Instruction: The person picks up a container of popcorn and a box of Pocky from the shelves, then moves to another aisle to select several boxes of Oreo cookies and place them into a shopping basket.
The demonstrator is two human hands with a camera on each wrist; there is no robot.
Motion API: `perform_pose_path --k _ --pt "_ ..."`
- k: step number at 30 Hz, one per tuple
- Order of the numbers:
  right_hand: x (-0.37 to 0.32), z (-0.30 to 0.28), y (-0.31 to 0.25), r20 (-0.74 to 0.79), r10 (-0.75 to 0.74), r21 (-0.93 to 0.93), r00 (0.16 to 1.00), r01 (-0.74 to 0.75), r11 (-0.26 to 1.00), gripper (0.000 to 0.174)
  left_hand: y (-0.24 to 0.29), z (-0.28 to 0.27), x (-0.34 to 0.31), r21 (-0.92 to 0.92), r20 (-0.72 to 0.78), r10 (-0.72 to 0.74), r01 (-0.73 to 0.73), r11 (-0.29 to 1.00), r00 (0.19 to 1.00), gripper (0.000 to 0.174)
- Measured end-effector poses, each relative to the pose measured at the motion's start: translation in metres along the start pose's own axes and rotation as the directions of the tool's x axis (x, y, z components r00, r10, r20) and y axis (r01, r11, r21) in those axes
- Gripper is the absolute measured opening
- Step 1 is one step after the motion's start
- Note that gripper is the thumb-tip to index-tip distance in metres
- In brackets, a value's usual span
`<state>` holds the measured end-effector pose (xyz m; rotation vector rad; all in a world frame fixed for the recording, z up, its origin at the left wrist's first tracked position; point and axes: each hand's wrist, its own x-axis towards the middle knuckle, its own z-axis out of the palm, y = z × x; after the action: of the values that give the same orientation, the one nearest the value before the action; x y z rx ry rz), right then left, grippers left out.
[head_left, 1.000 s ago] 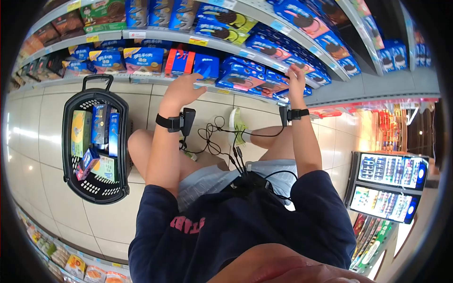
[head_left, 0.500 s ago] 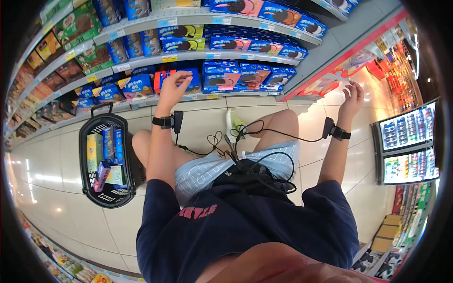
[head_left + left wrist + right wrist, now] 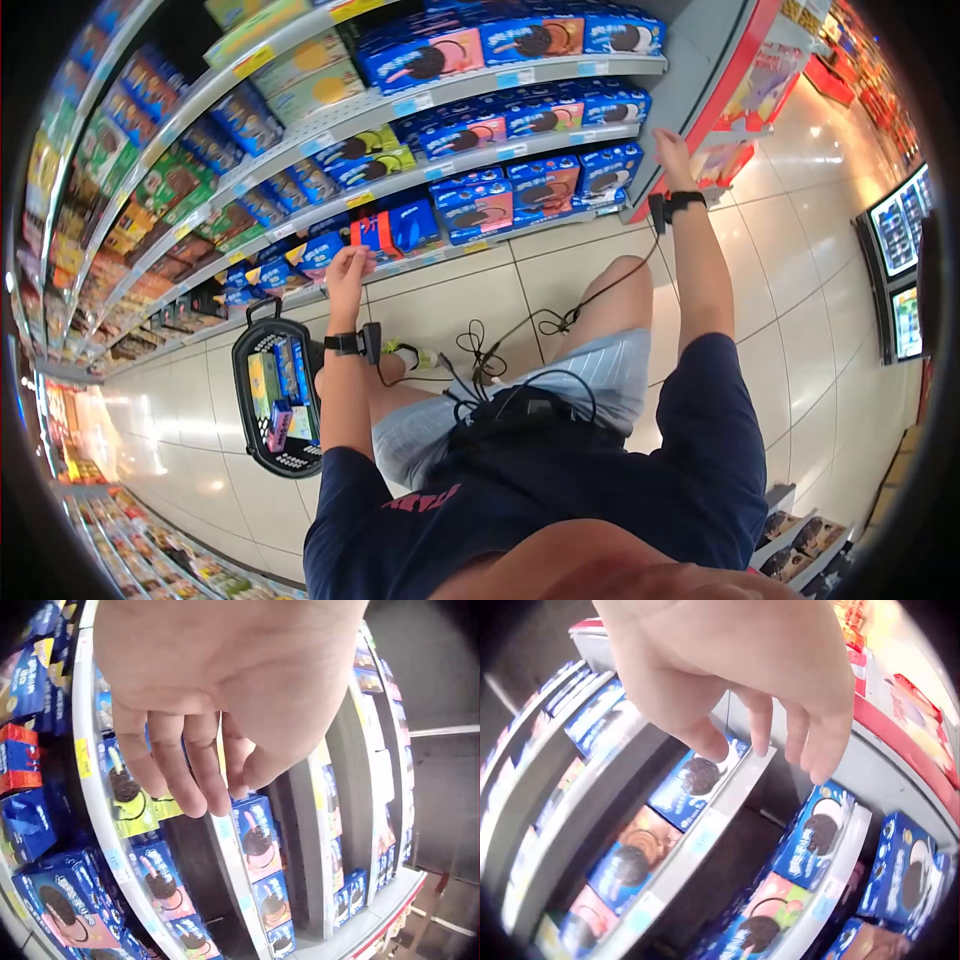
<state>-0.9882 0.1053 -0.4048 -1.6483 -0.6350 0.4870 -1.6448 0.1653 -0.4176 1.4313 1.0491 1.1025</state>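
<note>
My left hand (image 3: 347, 268) hangs in front of the bottom shelf, nearest a red-and-blue box (image 3: 372, 235). Its fingers curve loosely with nothing between them, as the hand (image 3: 225, 667) in the left wrist view also shows. Out by the shelf's right end is my right hand (image 3: 674, 155), empty too. In the right wrist view the relaxed fingers of this hand (image 3: 742, 660) overlap blue cookie boxes (image 3: 697, 780) pictured with dark sandwich cookies. More such boxes (image 3: 470, 205) stand on the bottom shelf between the two hands.
A black shopping basket (image 3: 243, 400) with several boxes in it stands on the tiled floor beside my left leg. Cables (image 3: 485, 355) run from both wrist cameras to my waist. The shelving ends at a red-edged panel (image 3: 700, 90). Lit drink coolers (image 3: 900, 240) stand far right.
The head view has turned, so the shelf and basket lie differently in it. My right hand swung out to the right, then back near the shelf end. My left hand now sits lower before the bottom shelf.
</note>
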Motion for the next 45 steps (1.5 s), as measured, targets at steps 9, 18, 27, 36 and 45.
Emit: perform_pose_path --k 9,18,27,36,45 --pt "0.174 0.050 0.069 -0.193 -0.337 -0.666 0.921 0.129 0.735 0.060 -0.090 0.047 0.059 -0.245 0.051 -0.397 0.397 0.885 0.917 0.013" --pt "0.267 0.053 0.109 0.175 -0.464 -0.887 0.868 0.343 0.308 0.063 -0.164 0.078 0.096 -0.116 0.218 -0.495 0.526 0.842 0.841 0.014" --pt "0.262 0.074 0.109 0.132 -0.326 -0.913 0.936 0.242 0.327 0.073 -0.184 0.105 0.103 0.001 0.370 -0.456 0.491 0.871 0.809 0.015" --pt "0.238 0.099 0.100 0.041 -0.386 -0.828 0.922 0.247 0.503 0.082 -0.167 0.094 0.095 0.001 0.382 -0.405 0.438 0.899 0.831 0.014" --pt "0.181 0.104 0.090 -0.195 -0.489 -0.643 0.850 0.266 0.718 0.086 -0.163 0.084 0.089 -0.048 0.341 -0.381 0.421 0.906 0.859 0.016"
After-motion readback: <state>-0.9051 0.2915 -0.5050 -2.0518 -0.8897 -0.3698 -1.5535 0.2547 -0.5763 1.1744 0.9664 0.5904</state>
